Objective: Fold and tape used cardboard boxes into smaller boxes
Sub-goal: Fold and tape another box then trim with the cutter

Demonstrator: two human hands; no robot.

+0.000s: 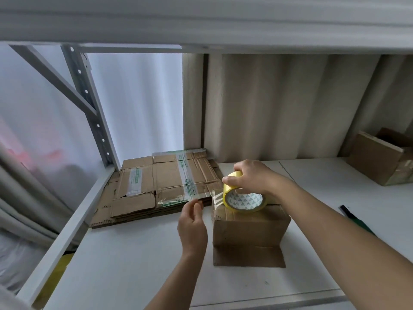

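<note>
Right hand [254, 177] grips the yellow tape roll [243, 199] atop the small box [249, 229]; left hand [193, 222], beside it, pinches the clear tape end. One box folded, sealing underway; beyond the left hand, flattened cardboard [161, 186] waits.

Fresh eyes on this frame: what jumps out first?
The yellow roll of clear packing tape draws the eye, held in the right hand on top of the small brown cardboard box at the centre of the white shelf. The left hand pinches the pulled-out clear tape strip just left of the box. Behind them, a stack of flattened cardboard boxes lies in the back-left corner.
</note>
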